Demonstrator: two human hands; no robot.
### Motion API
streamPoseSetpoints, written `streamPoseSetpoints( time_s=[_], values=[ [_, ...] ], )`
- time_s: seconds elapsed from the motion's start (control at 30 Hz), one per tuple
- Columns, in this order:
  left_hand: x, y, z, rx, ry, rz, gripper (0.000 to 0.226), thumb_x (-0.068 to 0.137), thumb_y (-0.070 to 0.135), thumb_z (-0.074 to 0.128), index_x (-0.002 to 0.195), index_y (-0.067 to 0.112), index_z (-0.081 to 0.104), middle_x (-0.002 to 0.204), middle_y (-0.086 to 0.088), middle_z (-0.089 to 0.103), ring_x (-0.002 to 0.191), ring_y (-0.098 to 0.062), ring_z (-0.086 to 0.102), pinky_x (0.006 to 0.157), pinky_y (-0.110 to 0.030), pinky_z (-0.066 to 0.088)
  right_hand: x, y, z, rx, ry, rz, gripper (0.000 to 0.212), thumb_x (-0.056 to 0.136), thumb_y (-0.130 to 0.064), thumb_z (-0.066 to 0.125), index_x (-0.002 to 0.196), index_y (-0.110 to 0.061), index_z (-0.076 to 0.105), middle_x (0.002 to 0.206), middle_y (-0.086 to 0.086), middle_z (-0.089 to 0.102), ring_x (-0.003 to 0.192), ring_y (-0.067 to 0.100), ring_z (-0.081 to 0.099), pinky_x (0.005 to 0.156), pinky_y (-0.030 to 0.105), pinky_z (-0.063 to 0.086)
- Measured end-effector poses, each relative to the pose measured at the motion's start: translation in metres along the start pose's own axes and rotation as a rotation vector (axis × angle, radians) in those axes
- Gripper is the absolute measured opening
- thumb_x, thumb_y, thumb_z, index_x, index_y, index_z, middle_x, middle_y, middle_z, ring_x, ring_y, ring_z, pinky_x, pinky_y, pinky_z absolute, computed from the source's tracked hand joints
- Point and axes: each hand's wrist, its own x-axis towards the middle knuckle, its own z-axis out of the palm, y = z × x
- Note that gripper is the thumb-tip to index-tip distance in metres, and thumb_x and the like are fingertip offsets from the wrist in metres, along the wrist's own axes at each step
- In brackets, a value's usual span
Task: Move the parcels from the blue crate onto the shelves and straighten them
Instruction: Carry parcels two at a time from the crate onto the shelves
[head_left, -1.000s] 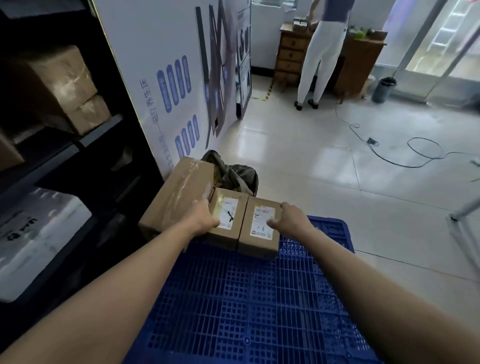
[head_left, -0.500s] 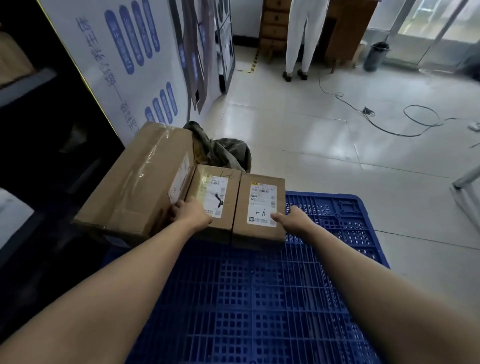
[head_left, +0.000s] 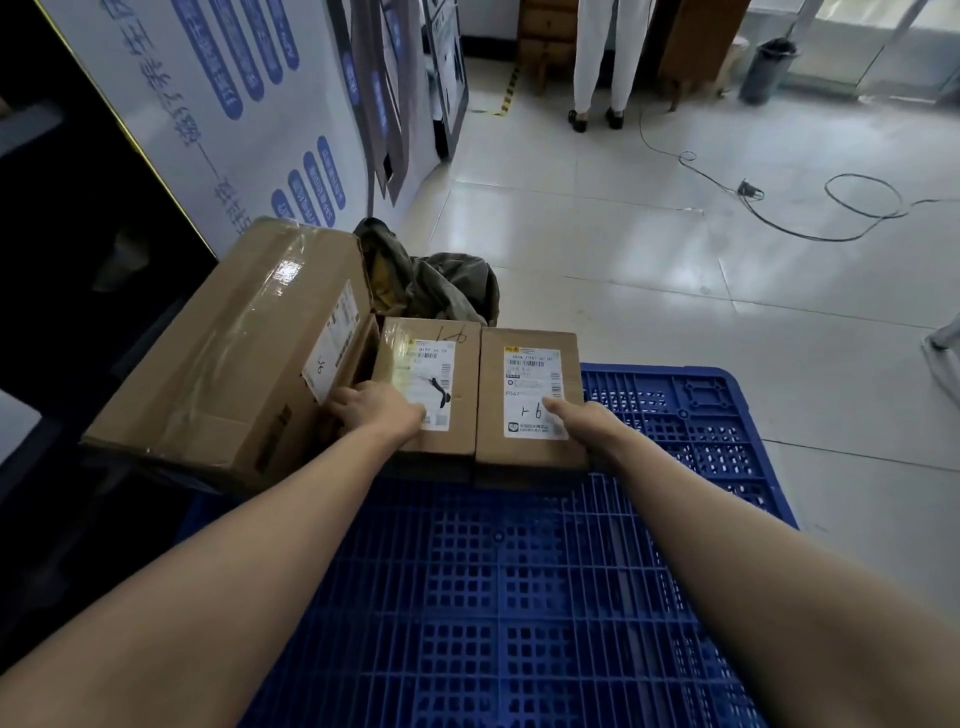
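Observation:
Two small cardboard parcels stand side by side at the far edge of the blue crate (head_left: 519, 597). My left hand (head_left: 379, 410) grips the left side of the left small parcel (head_left: 439, 358), wedged against a large taped parcel (head_left: 223, 364) that leans tilted at the crate's left edge. On the other side, my right hand (head_left: 582, 421) presses the right side of the right small parcel (head_left: 530, 343), whose white label is marked by hand. Both small parcels are squeezed together between my hands.
An olive bag (head_left: 447, 286) lies on the floor behind the parcels. A white printed panel (head_left: 234, 104) and dark shelving (head_left: 78, 260) stand at the left. A person (head_left: 602, 62) stands at a wooden cabinet far back. A cable (head_left: 831, 208) loops over the tiled floor.
My view has tipped downward and closer to the parcels. My left hand has slid to the left small parcel's side, beside the large parcel. My right hand stays on the right parcel.

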Motion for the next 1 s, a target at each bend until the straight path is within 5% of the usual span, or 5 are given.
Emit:
streamPoseSetpoints(
  time_s=[0.17, 0.5, 0.67, 0.8, 1.0],
  values=[
    [0.002, -0.004, 0.016, -0.353, -0.131, -0.024, 0.076, 0.083, 0.046, 0.064, 0.138, 0.006, 0.032, 0.139, -0.018, 0.037, 0.117, -0.033, 0.046, 0.092, -0.042, 0.042, 0.008, 0.008, -0.027, 0.012, -0.017, 0.063, 0.077, 0.082, -0.055, 0.062, 0.138, -0.005, 0.043, 0.138, 0.015, 0.051, 0.122, 0.034, 0.051, 0.105, 0.049, 0.041],
    [-0.029, 0.027, -0.017, -0.765, -0.123, -0.009, 0.072, 0.082, 0.035, 0.069, 0.133, 0.012, 0.023, 0.102, -0.004, 0.047, 0.069, -0.014, 0.048, 0.063, -0.033, 0.041, -0.029, -0.019, -0.070, 0.246, -0.071, -0.016, 0.033, 0.089, -0.028, 0.058, 0.117, -0.010, 0.057, 0.089, 0.008, 0.075, 0.076, 0.022, 0.072, 0.058, 0.033, 0.057],
    [-0.064, 0.054, -0.087, -0.850, -0.145, 0.072, 0.073, 0.077, 0.029, 0.074, 0.133, 0.004, 0.034, 0.115, -0.008, 0.058, 0.084, -0.020, 0.059, 0.076, -0.037, 0.052, -0.091, -0.062, -0.112, 0.243, -0.105, -0.131, 0.059, 0.085, -0.029, 0.057, 0.137, -0.016, 0.033, 0.115, 0.018, 0.066, 0.100, 0.035, 0.066, 0.079, 0.049, 0.056],
    [-0.097, 0.056, -0.164, -1.017, -0.288, 0.119, 0.063, 0.074, 0.017, 0.074, 0.128, 0.008, 0.043, 0.112, -0.012, 0.065, 0.085, -0.025, 0.068, 0.066, -0.038, 0.057, -0.156, -0.110, -0.135, 0.225, -0.146, -0.245, 0.049, 0.086, -0.028, 0.054, 0.132, -0.022, 0.035, 0.105, 0.014, 0.067, 0.071, 0.024, 0.071, 0.047, 0.029, 0.051],
    [-0.160, 0.012, -0.280, -1.274, -0.345, 0.212, 0.070, 0.070, 0.015, 0.079, 0.127, 0.018, 0.039, 0.091, -0.008, 0.074, 0.074, -0.025, 0.073, 0.054, -0.036, 0.057, -0.251, -0.176, -0.125, 0.237, -0.260, -0.413, 0.042, 0.088, -0.035, 0.050, 0.128, -0.026, 0.041, 0.104, 0.009, 0.066, 0.072, 0.022, 0.056, 0.053, 0.026, 0.035]
  ],
)
